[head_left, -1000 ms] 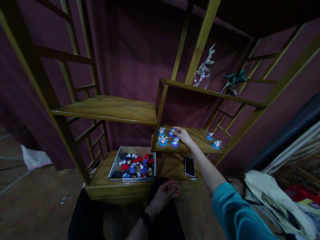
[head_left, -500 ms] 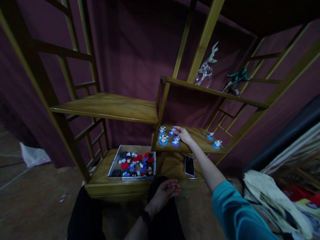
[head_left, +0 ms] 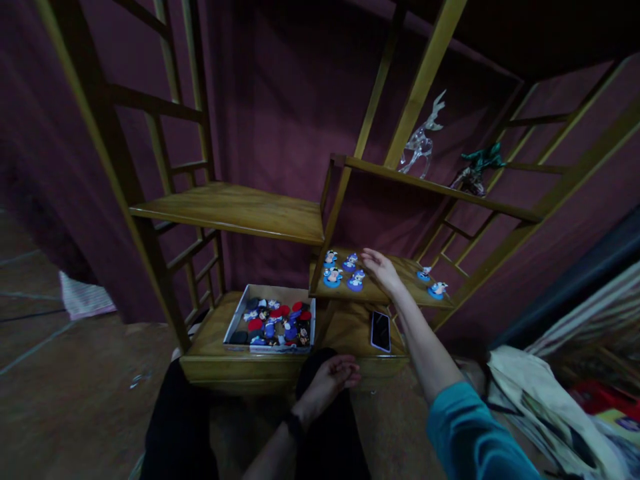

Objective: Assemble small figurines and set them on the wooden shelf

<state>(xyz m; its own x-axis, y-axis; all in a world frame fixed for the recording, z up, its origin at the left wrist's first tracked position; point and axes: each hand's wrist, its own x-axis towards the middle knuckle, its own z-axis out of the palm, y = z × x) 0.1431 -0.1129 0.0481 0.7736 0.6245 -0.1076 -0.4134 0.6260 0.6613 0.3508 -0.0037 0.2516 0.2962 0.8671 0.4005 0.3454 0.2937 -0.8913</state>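
- Purple figures (head_left: 356, 281) stand on the shelf (head_left: 378, 291), just beside our right hand (head_left: 381, 268); its loosely spread fingers, brushing left, could topple one.
- Our left hand (head_left: 334, 377) rests half-open, fingers lax.

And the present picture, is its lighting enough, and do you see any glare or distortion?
All head view: dim light, the upper right corner nearly black; pale sheen on the left wooden shelf; leftmost post leans outward, suggesting wide-angle distortion; figurines in the box lack fine detail.
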